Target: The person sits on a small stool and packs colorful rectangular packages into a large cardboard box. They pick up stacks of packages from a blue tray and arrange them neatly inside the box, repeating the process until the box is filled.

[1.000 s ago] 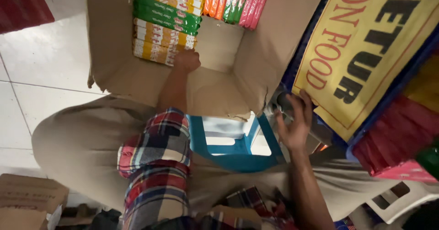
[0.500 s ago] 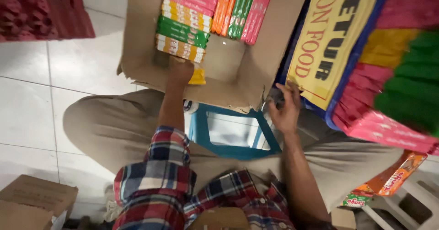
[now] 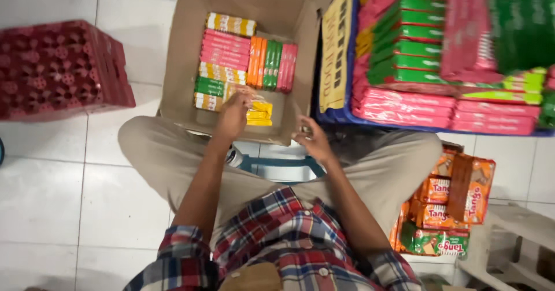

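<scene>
An open cardboard box (image 3: pixel 179 71) stands on the floor in front of my knees, holding rows of flat snack packs in pink, orange, green and yellow (image 3: pixel 248 60). My left hand (image 3: pixel 234 115) is inside the box near its front wall, closed on a small stack of yellow packs (image 3: pixel 260 112). My right hand (image 3: pixel 312 141) hovers at the box's front right corner with its fingers apart and nothing in it. I sit on a teal plastic stool (image 3: pixel 277 164).
A blue crate (image 3: pixel 347 115) with a yellow panel stands right of the box, stacked with pink and green packs (image 3: pixel 416 54). A red plastic crate (image 3: pixel 58 68) is at the left. Orange and green packs (image 3: pixel 445 210) lie by my right leg, next to a white stool (image 3: pixel 509 245).
The view has pulled back and up. My left hand has lifted yellow packs away from the left stack towards the box's front. My right hand has left the blue crate's corner and moved over to the box.
</scene>
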